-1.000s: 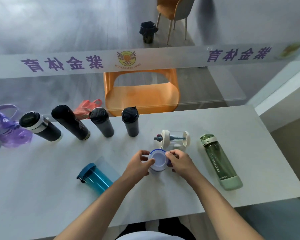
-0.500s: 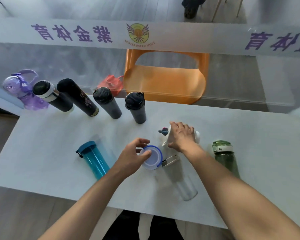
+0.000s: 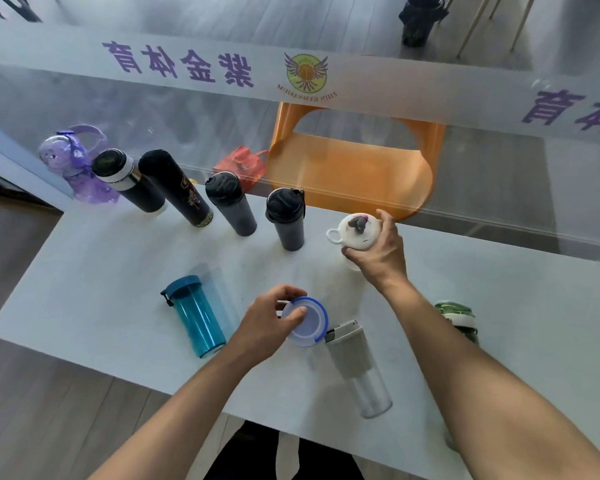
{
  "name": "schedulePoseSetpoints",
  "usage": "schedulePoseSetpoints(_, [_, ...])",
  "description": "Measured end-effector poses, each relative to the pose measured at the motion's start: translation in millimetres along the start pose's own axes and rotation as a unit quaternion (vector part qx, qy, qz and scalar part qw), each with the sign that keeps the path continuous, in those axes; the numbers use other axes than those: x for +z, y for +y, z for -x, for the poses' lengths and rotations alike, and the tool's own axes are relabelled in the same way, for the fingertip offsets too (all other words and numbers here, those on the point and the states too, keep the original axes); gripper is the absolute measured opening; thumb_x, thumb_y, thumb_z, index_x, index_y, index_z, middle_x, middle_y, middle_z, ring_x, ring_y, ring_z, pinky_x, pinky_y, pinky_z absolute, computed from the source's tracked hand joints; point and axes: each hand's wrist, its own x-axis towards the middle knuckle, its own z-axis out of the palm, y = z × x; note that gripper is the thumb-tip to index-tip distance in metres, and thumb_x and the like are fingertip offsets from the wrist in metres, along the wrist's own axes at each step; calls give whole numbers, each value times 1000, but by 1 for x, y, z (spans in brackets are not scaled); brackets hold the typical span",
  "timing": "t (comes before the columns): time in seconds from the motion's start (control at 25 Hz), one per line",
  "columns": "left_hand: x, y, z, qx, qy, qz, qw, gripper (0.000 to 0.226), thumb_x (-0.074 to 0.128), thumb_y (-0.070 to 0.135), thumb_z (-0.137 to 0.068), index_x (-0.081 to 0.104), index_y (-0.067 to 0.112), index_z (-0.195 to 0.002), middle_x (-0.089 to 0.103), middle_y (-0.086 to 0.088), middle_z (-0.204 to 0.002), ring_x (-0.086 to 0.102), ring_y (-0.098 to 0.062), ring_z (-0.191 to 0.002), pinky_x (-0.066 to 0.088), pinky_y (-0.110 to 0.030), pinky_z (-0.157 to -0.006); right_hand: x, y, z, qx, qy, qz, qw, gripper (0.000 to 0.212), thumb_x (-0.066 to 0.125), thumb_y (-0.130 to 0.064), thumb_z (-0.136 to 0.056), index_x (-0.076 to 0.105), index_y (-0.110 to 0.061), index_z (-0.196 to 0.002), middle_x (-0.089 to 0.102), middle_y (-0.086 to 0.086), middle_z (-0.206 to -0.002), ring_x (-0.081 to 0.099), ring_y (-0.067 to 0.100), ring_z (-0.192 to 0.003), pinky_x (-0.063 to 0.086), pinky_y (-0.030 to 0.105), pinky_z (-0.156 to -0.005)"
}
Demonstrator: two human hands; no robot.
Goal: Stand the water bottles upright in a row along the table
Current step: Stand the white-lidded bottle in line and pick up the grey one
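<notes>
Along the far edge of the white table [image 3: 94, 271] stand a purple bottle [image 3: 73, 164], a black bottle with a white ring [image 3: 125, 178], a tall black bottle [image 3: 177, 188] and two dark grey bottles [image 3: 231, 202] [image 3: 286, 218]. At the row's right end my right hand [image 3: 378, 251] grips a clear bottle with a white lid [image 3: 355, 230], held upright. Nearer me, my left hand [image 3: 271, 323] holds the blue-rimmed bottle [image 3: 309, 322] by its lid; its body is hidden under the lid. A teal bottle [image 3: 196, 315] stands to its left.
A grey-sleeved clear tumbler [image 3: 357, 365] is just right of the blue-rimmed lid; I cannot tell if it stands or lies. A green bottle [image 3: 458, 317] is half hidden behind my right forearm. Beyond the glass partition are an orange chair [image 3: 350, 168] and a red bag [image 3: 243, 164].
My right hand left the blue-rimmed bottle, took the white-lidded bottle that lay on its side and turned it upright at the row's right end. My left hand stayed on the blue-rimmed lid.
</notes>
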Motion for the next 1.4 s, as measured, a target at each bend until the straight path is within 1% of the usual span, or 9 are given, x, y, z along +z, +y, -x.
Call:
schedulePoseSetpoints(0.12, [-2,-1,2,-2,6,2,1000,25,67,31,-90,62,29,-114,66,12,-108,63,-11,-100,57,-24,-80,7,1,-7,0,-20,-45,999,92,88,-28,-62,42,-19,-141,51,9,-135,53,28,-124,41,27,-100])
schedulePoseSetpoints(0.28, [-4,0,4,-3,5,4,1000,27,66,31,-90,62,28,-116,66,12,-108,63,-10,-99,55,-19,-76,16,-4,-14,-16,-16,-40,999,91,90,-27,-61,44,-18,-139,52,8,-133,53,25,-122,39,23,-97])
schedulePoseSetpoints(0.56, [-7,-3,5,0,7,4,1000,27,66,33,-90,61,28,-116,66,13,-108,62,-9,-100,55,-18,-77,22,-6,-17,-10,-13,-23,1000,92,89,-30,-62,43,-17,-140,53,9,-133,52,28,-124,40,27,-98])
schedulePoseSetpoints(0.76, [-7,-3,6,10,2,-4,1000,31,66,30,-90,59,26,-120,65,10,-114,62,-11,-101,55,-17,-77,12,-2,13,78,-28,9,997,118,85,-43,-64,15,-21,-156,40,12,-153,42,31,-139,39,46,-112])
schedulePoseSetpoints(0.96, [-8,-5,11,60,3,-45,997,38,62,32,-92,52,26,-128,59,7,-126,58,-14,-111,55,-32,-93,-5,12,108,117,-64,67,989,80,71,-40,-80,33,-24,-149,49,9,-145,48,29,-133,40,44,-111])
schedulePoseSetpoints(1.04, [-10,-6,14,86,-3,-62,994,35,60,33,-93,51,28,-126,59,8,-125,58,-13,-112,54,-32,-94,-3,17,147,133,-130,131,974,79,68,-44,-79,34,-26,-148,51,9,-143,50,30,-130,40,42,-108])
schedulePoseSetpoints(1.12, [-12,-6,18,106,-15,-68,992,31,60,33,-93,51,30,-123,59,8,-123,57,-12,-110,52,-30,-93,9,22,177,142,-177,209,951,90,71,-50,-73,30,-26,-149,51,9,-140,51,32,-128,39,43,-104])
schedulePoseSetpoints(1.24, [-18,-6,22,127,-17,-97,987,32,58,34,-94,50,33,-125,53,9,-126,54,-12,-111,44,-25,-90,26,25,190,155,-146,252,944,91,71,-50,-72,29,-21,-147,53,10,-136,53,34,-123,40,43,-99])
schedulePoseSetpoints(1.4, [-27,9,26,164,-7,-117,979,37,56,30,-95,49,36,-130,48,8,-137,46,-12,-121,35,-23,-93,23,20,196,199,-78,141,967,94,76,-40,-65,33,-20,-146,49,9,-135,53,33,-122,42,42,-100])
